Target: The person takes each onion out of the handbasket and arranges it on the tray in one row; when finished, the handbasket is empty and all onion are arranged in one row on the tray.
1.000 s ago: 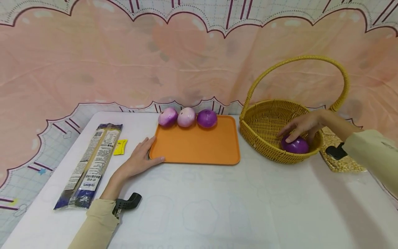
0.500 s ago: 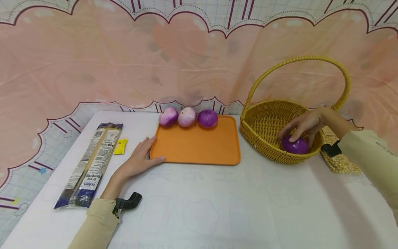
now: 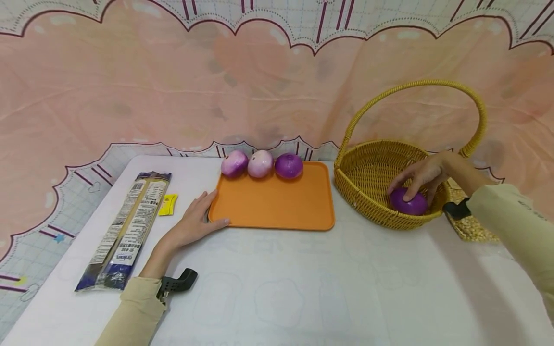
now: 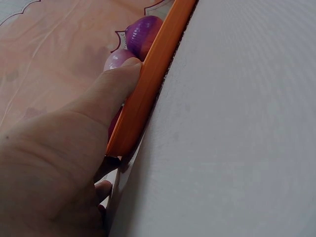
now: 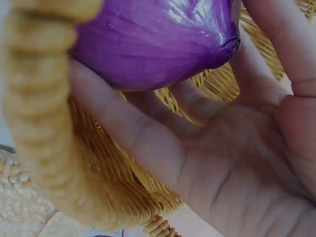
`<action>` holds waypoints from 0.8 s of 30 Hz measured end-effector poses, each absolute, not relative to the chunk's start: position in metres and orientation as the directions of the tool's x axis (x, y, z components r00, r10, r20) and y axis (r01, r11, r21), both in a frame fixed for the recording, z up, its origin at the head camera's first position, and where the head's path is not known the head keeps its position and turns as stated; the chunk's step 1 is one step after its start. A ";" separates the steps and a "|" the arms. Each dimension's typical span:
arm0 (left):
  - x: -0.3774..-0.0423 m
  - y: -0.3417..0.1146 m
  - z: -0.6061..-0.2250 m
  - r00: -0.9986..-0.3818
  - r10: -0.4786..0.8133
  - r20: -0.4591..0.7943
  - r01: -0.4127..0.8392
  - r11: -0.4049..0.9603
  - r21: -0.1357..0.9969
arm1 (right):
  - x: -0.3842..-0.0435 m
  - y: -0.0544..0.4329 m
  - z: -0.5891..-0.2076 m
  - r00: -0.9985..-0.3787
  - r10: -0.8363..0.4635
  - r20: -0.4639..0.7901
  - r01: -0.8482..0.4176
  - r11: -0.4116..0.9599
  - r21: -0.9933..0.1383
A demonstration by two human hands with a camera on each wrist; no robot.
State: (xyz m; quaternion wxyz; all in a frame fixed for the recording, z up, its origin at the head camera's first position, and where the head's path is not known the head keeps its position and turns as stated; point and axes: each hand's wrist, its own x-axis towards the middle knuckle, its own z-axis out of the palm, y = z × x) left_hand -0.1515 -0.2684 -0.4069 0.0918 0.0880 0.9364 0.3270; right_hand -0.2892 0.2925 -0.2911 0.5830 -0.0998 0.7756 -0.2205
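Note:
In the head view my right hand (image 3: 421, 175) reaches into a yellow wicker basket (image 3: 359, 190) and grips a purple onion (image 3: 408, 203) at its near right end. Fingers and thumb spread round the onion (image 5: 158, 44) in the right wrist view, close to the basket rim (image 5: 39, 98). My left hand (image 3: 192, 223) rests at the left front corner of an orange tray (image 3: 277, 206), thumb on the front edge and fingers along the left side. Three onions stand in a row along the tray's back edge: two paler ones (image 3: 234, 163) and a deep purple one (image 3: 288, 166).
A long package (image 3: 125, 230) lies on the left of the white table (image 3: 294, 288), with a small yellow packet (image 3: 168, 204) beside it. A bag of pale grains (image 3: 469, 226) lies right of the basket, partly behind the right sleeve. The basket's tall handle (image 3: 415, 84) arches over it.
My right hand has shifted slightly left inside the basket with the onion, and the right forearm has moved a little left. The left hand and tray have stayed in place.

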 end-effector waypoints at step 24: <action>-0.151 -0.268 -0.406 -0.969 0.220 -0.110 0.103 0.769 0.631 | -0.297 0.299 -0.276 -0.467 -0.442 -0.766 0.083 0.841 -0.535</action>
